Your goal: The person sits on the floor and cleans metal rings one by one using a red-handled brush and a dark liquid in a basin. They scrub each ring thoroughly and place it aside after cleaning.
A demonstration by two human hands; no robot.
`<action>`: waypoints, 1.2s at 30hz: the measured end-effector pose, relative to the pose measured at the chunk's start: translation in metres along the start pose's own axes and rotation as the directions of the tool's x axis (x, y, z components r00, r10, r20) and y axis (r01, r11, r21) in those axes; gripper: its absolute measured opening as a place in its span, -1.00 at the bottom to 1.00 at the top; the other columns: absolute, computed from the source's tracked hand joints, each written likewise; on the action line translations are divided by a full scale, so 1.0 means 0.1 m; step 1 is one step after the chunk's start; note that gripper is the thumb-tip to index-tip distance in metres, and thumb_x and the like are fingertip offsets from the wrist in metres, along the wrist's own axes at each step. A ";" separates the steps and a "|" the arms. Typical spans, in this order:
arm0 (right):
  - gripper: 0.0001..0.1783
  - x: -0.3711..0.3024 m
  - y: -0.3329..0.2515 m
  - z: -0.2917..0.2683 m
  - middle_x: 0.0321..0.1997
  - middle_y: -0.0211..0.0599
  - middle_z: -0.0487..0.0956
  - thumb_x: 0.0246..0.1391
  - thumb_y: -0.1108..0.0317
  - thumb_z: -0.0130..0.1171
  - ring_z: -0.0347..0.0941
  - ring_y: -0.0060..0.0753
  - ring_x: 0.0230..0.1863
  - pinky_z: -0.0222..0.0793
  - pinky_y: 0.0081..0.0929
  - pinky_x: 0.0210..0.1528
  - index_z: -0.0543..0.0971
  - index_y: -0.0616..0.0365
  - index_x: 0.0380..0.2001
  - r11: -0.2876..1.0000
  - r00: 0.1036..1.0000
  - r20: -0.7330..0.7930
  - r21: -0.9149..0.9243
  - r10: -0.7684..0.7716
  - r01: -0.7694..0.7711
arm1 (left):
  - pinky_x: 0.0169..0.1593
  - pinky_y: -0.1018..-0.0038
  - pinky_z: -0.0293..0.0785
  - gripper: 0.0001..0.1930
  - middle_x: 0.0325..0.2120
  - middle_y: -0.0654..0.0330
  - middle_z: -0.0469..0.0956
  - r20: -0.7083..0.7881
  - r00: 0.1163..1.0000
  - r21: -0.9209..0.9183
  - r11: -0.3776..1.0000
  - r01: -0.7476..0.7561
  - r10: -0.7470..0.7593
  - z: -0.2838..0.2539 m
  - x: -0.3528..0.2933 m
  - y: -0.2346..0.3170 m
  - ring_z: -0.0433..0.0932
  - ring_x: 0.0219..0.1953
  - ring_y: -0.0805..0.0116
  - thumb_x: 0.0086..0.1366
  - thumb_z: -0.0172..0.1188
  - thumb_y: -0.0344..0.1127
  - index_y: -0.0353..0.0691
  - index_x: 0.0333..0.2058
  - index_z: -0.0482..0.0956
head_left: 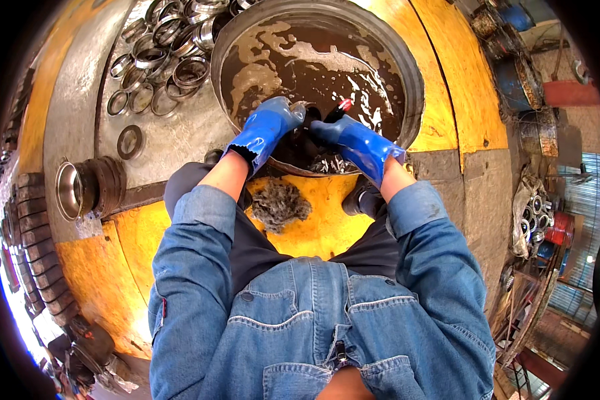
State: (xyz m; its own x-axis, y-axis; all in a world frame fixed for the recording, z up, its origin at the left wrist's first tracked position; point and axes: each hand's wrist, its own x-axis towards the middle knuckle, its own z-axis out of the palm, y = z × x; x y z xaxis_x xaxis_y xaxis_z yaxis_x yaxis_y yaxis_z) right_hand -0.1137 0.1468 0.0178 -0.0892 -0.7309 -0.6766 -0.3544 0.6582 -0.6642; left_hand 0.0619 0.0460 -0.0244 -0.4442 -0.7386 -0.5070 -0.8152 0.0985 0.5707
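Observation:
Over a large round metal tub (417, 87) of brown, foamy liquid, both my hands are close together in blue rubber gloves. My left hand (277, 120) is closed with its fingers curled at the edge of a dark, wet part (307, 121), whose kind I cannot make out. Beside it, my right hand (340, 132) is wrapped round a dark tool with a red end (345, 105) pointing up and away; its working end is hidden. Some shiny metal pieces (332, 164) show at the tub's near rim.
Many metal rings (169, 30) lie heaped left of the tub, with one single ring (131, 142) apart. Larger cylinders (75, 190) stand nearer left. A grey fibrous clump (280, 205) lies between my feet on the yellow floor. Drums (519, 83) line the right side.

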 end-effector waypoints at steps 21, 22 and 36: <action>-0.72 0.03 0.65 0.21 -0.33 -0.06 0.71 0.03 0.04 0.36 0.66 0.13 -0.21 0.59 -0.01 -0.13 0.68 -0.01 -0.34 0.622 0.757 -0.189 -0.707 -0.626 0.338 | 0.30 0.11 0.42 -0.20 0.11 -0.26 0.59 -0.012 0.952 -0.158 0.939 -0.304 0.306 0.13 -0.03 -0.11 0.53 0.22 -0.18 0.29 0.28 0.27 -0.39 0.17 0.55; -0.72 0.02 0.63 0.22 -0.33 -0.04 0.71 0.05 0.04 0.34 0.66 0.14 -0.22 0.59 -0.01 -0.15 0.69 0.00 -0.35 0.700 0.789 -0.192 -0.613 -0.583 0.367 | 0.32 0.12 0.41 -0.15 0.15 -0.26 0.56 -0.132 0.933 -0.014 0.941 -0.339 0.334 0.21 -0.14 -0.13 0.51 0.24 -0.18 0.28 0.27 0.28 -0.39 0.26 0.45; -0.63 -0.66 0.59 -0.29 -0.28 -0.49 0.63 0.36 0.00 0.15 0.43 -0.61 -0.26 0.32 -0.47 -0.17 0.72 0.04 -0.12 0.661 0.936 0.038 0.719 -0.349 0.217 | 0.06 0.14 0.58 -0.39 -0.09 -0.22 0.70 -0.164 0.959 0.060 0.973 -0.223 0.230 0.30 0.06 -0.22 0.69 -0.03 -0.15 0.34 0.28 0.06 -0.38 0.12 0.59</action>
State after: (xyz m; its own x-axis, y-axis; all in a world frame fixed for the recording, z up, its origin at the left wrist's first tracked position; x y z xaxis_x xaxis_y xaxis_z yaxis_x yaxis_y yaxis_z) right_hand -0.1560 0.2283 0.0325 0.0759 -0.9073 -0.4137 0.4154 0.4059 -0.8141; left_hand 0.0656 0.0590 -0.0592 -0.5526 -0.7953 -0.2493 -0.7164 0.3004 0.6296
